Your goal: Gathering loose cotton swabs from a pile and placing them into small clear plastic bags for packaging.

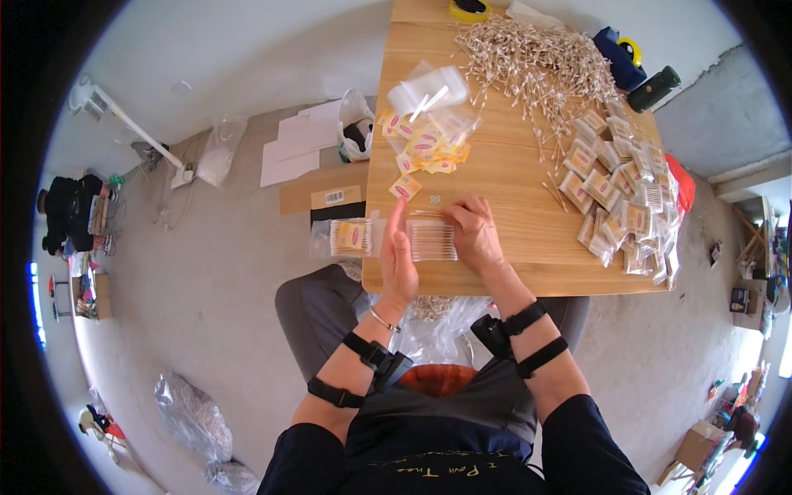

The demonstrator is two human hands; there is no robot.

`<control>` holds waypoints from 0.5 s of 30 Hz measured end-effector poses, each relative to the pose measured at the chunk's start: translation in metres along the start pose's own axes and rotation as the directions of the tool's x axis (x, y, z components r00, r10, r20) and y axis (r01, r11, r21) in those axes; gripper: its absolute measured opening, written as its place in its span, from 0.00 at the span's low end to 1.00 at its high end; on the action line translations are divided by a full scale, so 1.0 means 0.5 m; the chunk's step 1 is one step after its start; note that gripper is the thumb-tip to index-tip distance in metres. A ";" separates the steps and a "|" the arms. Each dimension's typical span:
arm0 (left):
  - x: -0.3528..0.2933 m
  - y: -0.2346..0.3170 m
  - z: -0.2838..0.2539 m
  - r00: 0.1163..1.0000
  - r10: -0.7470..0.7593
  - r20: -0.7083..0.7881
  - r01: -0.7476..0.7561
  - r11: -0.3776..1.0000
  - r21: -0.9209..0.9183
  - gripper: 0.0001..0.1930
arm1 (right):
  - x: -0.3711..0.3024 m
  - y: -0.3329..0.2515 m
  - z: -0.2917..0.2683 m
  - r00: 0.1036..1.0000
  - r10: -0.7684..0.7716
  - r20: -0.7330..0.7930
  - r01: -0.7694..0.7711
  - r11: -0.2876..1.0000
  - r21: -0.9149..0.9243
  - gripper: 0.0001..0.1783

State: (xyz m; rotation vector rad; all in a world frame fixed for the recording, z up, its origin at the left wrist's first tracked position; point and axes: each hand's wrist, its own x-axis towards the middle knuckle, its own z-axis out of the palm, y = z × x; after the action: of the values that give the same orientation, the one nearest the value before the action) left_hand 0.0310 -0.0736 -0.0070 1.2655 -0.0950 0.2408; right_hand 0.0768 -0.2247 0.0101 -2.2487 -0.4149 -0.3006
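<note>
A row of cotton swabs (432, 240) lies side by side near the table's front edge, between my hands. Along the left end of the row my left hand (399, 262) stands on edge, its fingers stretched out. At the upper right of the row, the fingers of my right hand (477, 235) are pinched on a cotton swab (428, 213), whose shaft points left. Left of my left hand, a clear bag of swabs with a yellow card (352, 237) sits at the table's left edge. A yellow label card (405, 188) lies just beyond my left fingertips.
Loose swabs (536, 62) are heaped at the table's (511, 186) back. Filled swab packets (623, 194) are piled on the right. Yellow cards (429, 148) and empty clear bags (425, 89) lie at the back left. A dark green bottle (654, 89) rests at the far right.
</note>
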 end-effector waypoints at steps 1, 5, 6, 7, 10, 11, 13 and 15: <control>0.000 -0.001 -0.002 1.000 0.004 -0.004 -0.004 1.000 0.000 0.36 | -0.003 -0.005 0.000 1.000 -0.002 0.003 0.002 1.000 0.002 0.11; 0.000 -0.002 -0.004 1.000 0.016 -0.023 -0.016 1.000 -0.013 0.36 | -0.005 -0.017 0.000 0.991 0.082 -0.109 -0.071 0.992 0.101 0.17; -0.001 -0.001 -0.002 1.000 0.012 -0.024 -0.012 1.000 -0.008 0.36 | -0.004 -0.019 0.003 0.975 0.130 -0.178 -0.114 0.989 0.096 0.19; -0.002 0.001 0.000 1.000 0.009 -0.020 -0.009 1.000 -0.005 0.36 | -0.005 -0.020 0.008 0.975 0.130 -0.179 -0.115 0.989 0.094 0.19; -0.002 0.004 -0.001 1.000 -0.007 -0.025 0.006 0.999 -0.050 0.36 | -0.010 -0.035 0.025 0.994 0.014 -0.112 -0.014 1.000 0.005 0.19; -0.002 0.001 -0.002 1.000 -0.006 -0.027 0.005 0.999 -0.048 0.36 | -0.012 -0.046 0.026 0.999 0.018 -0.037 -0.017 0.999 0.027 0.18; 0.000 -0.003 0.006 0.995 0.060 -0.080 -0.061 0.998 -0.016 0.36 | -0.014 -0.049 0.026 0.999 0.020 0.039 -0.022 0.999 0.047 0.18; 0.002 0.000 0.008 0.997 0.051 -0.065 -0.052 0.999 -0.010 0.37 | -0.018 -0.037 0.022 0.997 0.045 0.067 -0.053 0.991 0.124 0.19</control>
State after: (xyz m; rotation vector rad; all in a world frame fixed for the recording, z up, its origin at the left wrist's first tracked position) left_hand 0.0323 -0.0774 -0.0053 1.2432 -0.0732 0.3253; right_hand 0.0622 -0.2068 0.0126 -2.1460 -0.4004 -0.1717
